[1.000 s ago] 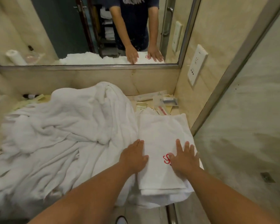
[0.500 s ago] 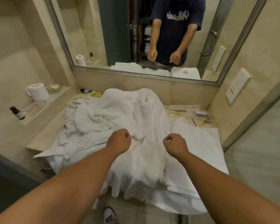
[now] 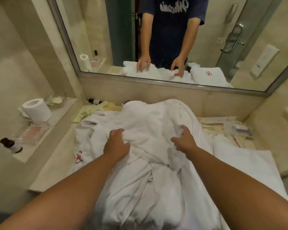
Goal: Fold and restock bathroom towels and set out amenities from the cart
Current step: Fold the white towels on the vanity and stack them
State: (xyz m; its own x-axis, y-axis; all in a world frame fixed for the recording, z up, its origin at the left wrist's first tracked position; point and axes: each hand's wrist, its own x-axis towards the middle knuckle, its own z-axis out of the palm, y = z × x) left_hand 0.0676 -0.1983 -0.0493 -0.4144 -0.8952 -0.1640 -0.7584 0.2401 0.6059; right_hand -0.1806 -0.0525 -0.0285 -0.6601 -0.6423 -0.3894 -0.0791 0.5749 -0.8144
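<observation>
A heap of crumpled white towels (image 3: 156, 123) covers the middle of the beige counter (image 3: 56, 163) and hangs over its front edge. My left hand (image 3: 116, 145) grips a fold on the left side of the heap. My right hand (image 3: 184, 138) clutches the cloth on the right side, fingers curled into it. A folded white towel (image 3: 243, 161) lies flat at the right end of the counter. Amenity packets (image 3: 231, 128) lie behind it against the wall. A red logo (image 3: 79, 156) shows on a towel edge at the left.
A side ledge on the left holds a toilet roll (image 3: 37, 109), a glass dish (image 3: 55, 99), a clear tray (image 3: 31, 132) and a small dark bottle (image 3: 11, 145). Another small bottle (image 3: 94, 101) lies by the back wall. The mirror (image 3: 173, 39) spans the back; a glass door stands at the right.
My hands left the folded towel on the right, moved over the crumpled heap as fists, and now grip its cloth. The view has swung left and pulled back.
</observation>
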